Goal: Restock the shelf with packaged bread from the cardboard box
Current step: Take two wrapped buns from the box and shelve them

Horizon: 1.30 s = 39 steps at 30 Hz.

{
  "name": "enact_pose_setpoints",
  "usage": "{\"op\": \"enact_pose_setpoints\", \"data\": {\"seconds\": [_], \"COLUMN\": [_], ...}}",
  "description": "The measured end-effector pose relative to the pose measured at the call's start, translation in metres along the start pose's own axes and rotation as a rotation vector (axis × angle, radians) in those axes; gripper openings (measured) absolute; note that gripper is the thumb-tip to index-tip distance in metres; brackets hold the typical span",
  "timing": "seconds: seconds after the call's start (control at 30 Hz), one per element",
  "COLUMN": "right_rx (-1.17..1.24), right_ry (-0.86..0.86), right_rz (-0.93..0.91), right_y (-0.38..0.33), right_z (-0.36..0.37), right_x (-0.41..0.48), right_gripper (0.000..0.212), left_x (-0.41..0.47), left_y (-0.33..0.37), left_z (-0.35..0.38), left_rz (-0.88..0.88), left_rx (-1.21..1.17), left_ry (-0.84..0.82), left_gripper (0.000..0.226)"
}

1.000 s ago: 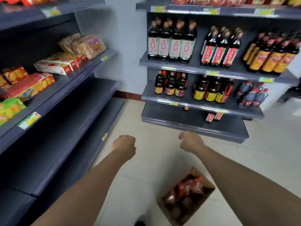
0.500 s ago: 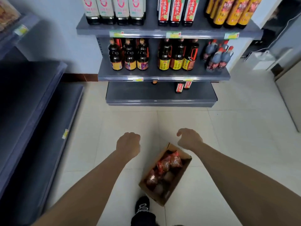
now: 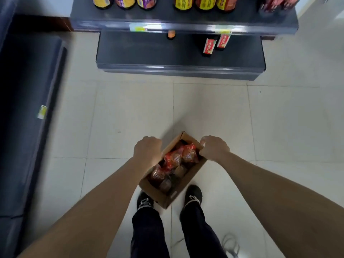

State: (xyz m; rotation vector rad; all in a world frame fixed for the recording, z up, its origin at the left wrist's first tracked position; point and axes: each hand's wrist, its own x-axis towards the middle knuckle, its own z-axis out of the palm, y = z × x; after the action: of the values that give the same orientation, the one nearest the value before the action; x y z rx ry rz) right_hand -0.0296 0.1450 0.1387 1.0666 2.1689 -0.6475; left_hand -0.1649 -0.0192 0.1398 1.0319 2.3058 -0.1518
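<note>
The setting was a small grocery shop. Dark grey metal shelving point(image 3: 178, 53) carried rows of labelled bottles point(image 3: 208, 45), with price tags point(image 3: 138, 27) clipped along shelf edges, above a pale tiled floor point(image 3: 130, 112).

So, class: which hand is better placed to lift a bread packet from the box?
Probably the right hand: it sits beside a red bread packet; the left hand lies over the box wall.

Both bare arms reach forward and down; the left hand point(image 3: 148, 148) and right hand point(image 3: 214, 148), fingers curled under, flank the cardboard box point(image 3: 186, 181), apparently holding nothing.
</note>
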Motion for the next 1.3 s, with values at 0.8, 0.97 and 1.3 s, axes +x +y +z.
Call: {"op": "enact_pose_setpoints", "data": {"seconds": [0.8, 0.97, 1.3], "right_rx": [0.237, 0.263, 0.366], "right_ry": [-0.137, -0.148, -0.098], "right_rz": [0.137, 0.173, 0.208], "right_y": [0.098, 0.097, 0.082], "right_z": [0.258, 0.279, 0.250], "right_x": [0.274, 0.293, 0.243], "right_gripper": [0.064, 0.072, 0.053], "left_x": [0.227, 0.239, 0.191], "left_y": [0.018, 0.023, 0.007], "left_z": [0.325, 0.345, 0.305], "left_rz": [-0.023, -0.041, -0.056], "left_rx": [-0.025, 0.175, 0.228], "left_ry": [-0.362, -0.299, -0.195], "left_gripper": [0.066, 0.061, 0.023]}}
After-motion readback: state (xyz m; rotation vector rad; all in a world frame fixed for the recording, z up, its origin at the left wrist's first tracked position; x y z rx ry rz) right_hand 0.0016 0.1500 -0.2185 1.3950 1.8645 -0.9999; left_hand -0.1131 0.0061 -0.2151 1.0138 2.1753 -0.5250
